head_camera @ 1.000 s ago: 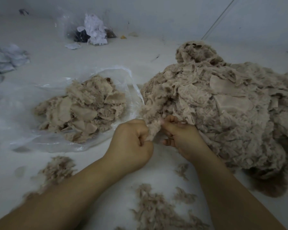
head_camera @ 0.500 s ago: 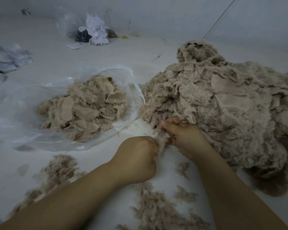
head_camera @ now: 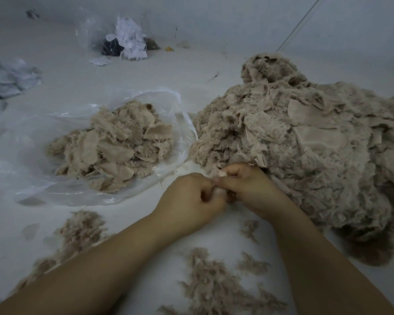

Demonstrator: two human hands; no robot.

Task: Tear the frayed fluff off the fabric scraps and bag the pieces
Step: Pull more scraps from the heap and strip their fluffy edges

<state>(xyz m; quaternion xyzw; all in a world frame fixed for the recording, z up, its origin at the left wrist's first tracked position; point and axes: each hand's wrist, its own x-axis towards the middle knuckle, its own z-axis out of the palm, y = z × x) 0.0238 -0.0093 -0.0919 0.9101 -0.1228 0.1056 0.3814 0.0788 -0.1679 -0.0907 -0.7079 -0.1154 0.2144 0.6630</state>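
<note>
A big heap of beige frayed fabric scraps (head_camera: pixel 305 144) fills the right side of the white surface. At its near left edge my left hand (head_camera: pixel 189 201) and my right hand (head_camera: pixel 248 187) meet, fingers curled. Between them they pinch a small scrap (head_camera: pixel 221 173) that is mostly hidden by the fingers. To the left lies an open clear plastic bag (head_camera: pixel 173 103) holding a pile of cleaned beige pieces (head_camera: pixel 116 148). Torn fluff (head_camera: pixel 214 283) is scattered on the surface below my forearms, with another fluff clump (head_camera: pixel 80 233) at the lower left.
A second clear bag with white and dark scraps (head_camera: pixel 125 42) sits at the back by the wall. Pale blue-grey cloth (head_camera: pixel 7 80) lies at the far left edge. The heap's dark fringe (head_camera: pixel 369 248) hangs near my right forearm.
My left hand pulled down and away from the heap, then came back up against my right hand. The right hand stayed at the heap's edge, holding the scrap.
</note>
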